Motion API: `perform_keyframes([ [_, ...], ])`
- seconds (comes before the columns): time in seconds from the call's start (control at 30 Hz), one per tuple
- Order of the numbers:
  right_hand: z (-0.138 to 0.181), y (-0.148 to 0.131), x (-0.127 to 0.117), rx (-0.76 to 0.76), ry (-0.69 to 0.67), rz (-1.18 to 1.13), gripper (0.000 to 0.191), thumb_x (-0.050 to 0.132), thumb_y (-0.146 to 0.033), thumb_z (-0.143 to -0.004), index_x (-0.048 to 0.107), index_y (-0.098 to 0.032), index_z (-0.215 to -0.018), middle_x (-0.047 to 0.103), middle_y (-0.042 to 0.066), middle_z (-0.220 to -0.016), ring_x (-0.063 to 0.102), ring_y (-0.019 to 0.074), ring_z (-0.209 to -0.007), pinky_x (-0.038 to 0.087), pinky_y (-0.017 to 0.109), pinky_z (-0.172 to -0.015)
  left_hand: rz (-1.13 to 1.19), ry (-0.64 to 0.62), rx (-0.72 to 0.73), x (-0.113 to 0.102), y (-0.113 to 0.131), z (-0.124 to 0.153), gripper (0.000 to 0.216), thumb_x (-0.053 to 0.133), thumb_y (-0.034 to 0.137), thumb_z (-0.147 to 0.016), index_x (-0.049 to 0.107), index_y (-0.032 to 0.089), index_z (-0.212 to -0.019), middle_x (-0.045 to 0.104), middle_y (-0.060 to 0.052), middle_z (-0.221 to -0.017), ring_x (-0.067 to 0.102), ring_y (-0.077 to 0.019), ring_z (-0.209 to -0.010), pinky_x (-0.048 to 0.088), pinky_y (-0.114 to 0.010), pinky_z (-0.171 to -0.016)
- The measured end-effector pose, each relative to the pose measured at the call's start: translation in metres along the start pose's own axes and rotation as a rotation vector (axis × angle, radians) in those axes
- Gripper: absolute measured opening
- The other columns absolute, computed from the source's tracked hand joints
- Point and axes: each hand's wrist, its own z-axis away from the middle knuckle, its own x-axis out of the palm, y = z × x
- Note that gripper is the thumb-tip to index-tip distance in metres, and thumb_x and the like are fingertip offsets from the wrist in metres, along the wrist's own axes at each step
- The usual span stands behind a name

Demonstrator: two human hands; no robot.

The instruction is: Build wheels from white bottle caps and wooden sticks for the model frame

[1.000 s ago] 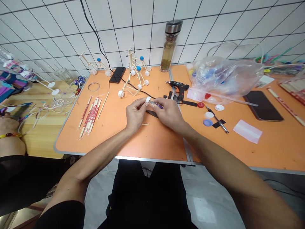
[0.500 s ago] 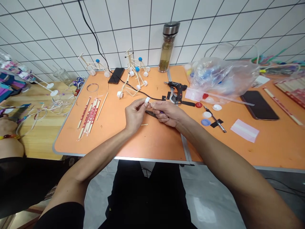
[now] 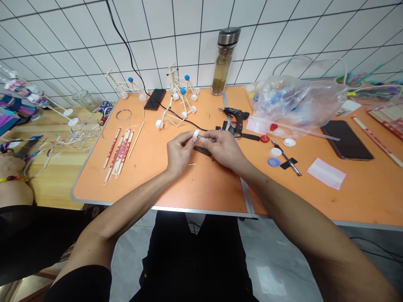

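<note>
Pinched in the fingers of my left hand is a small white bottle cap. My right hand is closed on a thin grey pointed tool, its tip against or very near the cap; its handle is hidden in my fingers. A dark flat tool shows just below both hands, partly covered by the right one, and its kind is unclear. On the table near my left wrist lies a short piece of stick.
Stick models with white caps and blue balls stand behind my hands. A black glue gun, tea bottle, plastic bag, loose caps, pen, phones and wrapped chopsticks surround them. Another person's hand is at left.
My right hand has turned over the tool, its fingers now more curled and hidden, and the grey tip shows beside the cap. My left hand keeps its pinch. The view has shifted slightly.
</note>
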Motion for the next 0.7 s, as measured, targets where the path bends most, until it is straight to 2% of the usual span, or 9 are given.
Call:
perform_keyframes([
  [0.1, -0.009, 0.003, -0.008, 0.280, -0.244, -0.551, 0.027, 0.082, -0.044, -0.095, 0.071, -0.019, -0.099, 0.045, -0.008, -0.065, 0.023, 0.0072, -0.048, 0.016, 0.024, -0.047, -0.003, 0.007, 0.040, 0.000, 0.002, -0.001, 0.016, 0.086, 0.035, -0.099, 0.095, 0.025, -0.107, 0.092, -0.008, -0.112, 0.085, -0.0247, -0.107, 0.064, -0.037, -0.100],
  [0.2, -0.013, 0.003, -0.011, 0.388, -0.401, -0.763, 0.032, 0.087, -0.040, -0.088, 0.069, -0.019, -0.103, 0.043, -0.011, -0.066, 0.012, 0.0054, -0.050, 0.007, 0.023, -0.046, -0.014, 0.010, 0.046, -0.001, 0.003, -0.002, 0.018, 0.085, 0.040, -0.100, 0.094, 0.025, -0.106, 0.092, -0.008, -0.110, 0.085, -0.0249, -0.107, 0.064, -0.039, -0.102],
  [0.23, -0.013, 0.002, -0.010, 0.381, -0.388, -0.734, 0.031, 0.085, -0.042, -0.090, 0.069, -0.019, -0.103, 0.043, -0.010, -0.065, 0.013, 0.0060, -0.050, 0.008, 0.024, -0.047, -0.017, 0.011, 0.043, -0.001, 0.004, -0.002, 0.019, 0.086, 0.041, -0.100, 0.094, 0.025, -0.105, 0.092, -0.007, -0.109, 0.084, -0.0249, -0.106, 0.064, -0.039, -0.102],
  [0.3, -0.009, 0.001, -0.005, 0.284, -0.259, -0.518, 0.028, 0.078, -0.046, -0.098, 0.069, -0.019, -0.100, 0.048, -0.007, -0.066, 0.022, 0.0081, -0.050, 0.015, 0.025, -0.049, -0.009, 0.011, 0.030, -0.001, 0.003, -0.002, 0.018, 0.087, 0.039, -0.098, 0.094, 0.025, -0.105, 0.092, -0.007, -0.109, 0.085, -0.0249, -0.105, 0.065, -0.039, -0.101],
  [0.37, -0.003, 0.000, 0.001, 0.084, -0.059, -0.116, 0.025, 0.069, -0.043, -0.106, 0.073, -0.019, -0.102, 0.065, 0.002, -0.077, 0.044, 0.0132, -0.058, 0.027, 0.028, -0.056, 0.019, 0.009, 0.003, -0.001, 0.002, -0.002, 0.016, 0.088, 0.036, -0.097, 0.095, 0.025, -0.106, 0.092, -0.007, -0.112, 0.085, -0.0252, -0.107, 0.065, -0.038, -0.100],
  [0.43, 0.005, -0.001, 0.008, -0.117, 0.098, 0.359, 0.026, 0.058, -0.034, -0.112, 0.078, -0.018, -0.113, 0.080, 0.011, -0.100, 0.063, 0.0205, -0.076, 0.031, 0.032, -0.065, 0.053, 0.009, -0.043, -0.001, 0.000, -0.001, 0.015, 0.089, 0.034, -0.096, 0.095, 0.025, -0.106, 0.092, -0.007, -0.114, 0.086, -0.0259, -0.109, 0.065, -0.038, -0.100],
  [0.53, 0.013, -0.002, 0.014, -0.243, 0.140, 0.834, 0.042, 0.039, -0.026, -0.119, 0.079, -0.017, -0.131, 0.083, 0.018, -0.114, 0.071, 0.0263, -0.087, 0.026, 0.037, -0.068, 0.077, 0.018, -0.103, 0.000, -0.002, 0.000, 0.016, 0.090, 0.033, -0.095, 0.096, 0.025, -0.107, 0.092, -0.007, -0.113, 0.086, -0.0262, -0.108, 0.066, -0.039, -0.100],
  [0.6, 0.015, -0.003, 0.013, -0.234, 0.127, 0.870, 0.044, 0.038, -0.026, -0.119, 0.079, -0.016, -0.133, 0.083, 0.018, -0.114, 0.072, 0.0266, -0.087, 0.026, 0.037, -0.067, 0.071, 0.013, -0.109, 0.000, -0.003, 0.001, 0.016, 0.089, 0.033, -0.096, 0.096, 0.025, -0.109, 0.092, -0.007, -0.114, 0.086, -0.0258, -0.108, 0.065, -0.039, -0.101],
  [0.7, 0.011, -0.004, 0.004, -0.152, 0.091, 0.513, 0.030, 0.056, -0.032, -0.114, 0.081, -0.017, -0.119, 0.083, 0.013, -0.107, 0.069, 0.0234, -0.083, 0.033, 0.033, -0.066, 0.045, -0.014, -0.071, -0.001, -0.001, 0.002, 0.017, 0.089, 0.037, -0.097, 0.095, 0.026, -0.109, 0.092, -0.007, -0.115, 0.085, -0.0257, -0.109, 0.065, -0.039, -0.101],
])
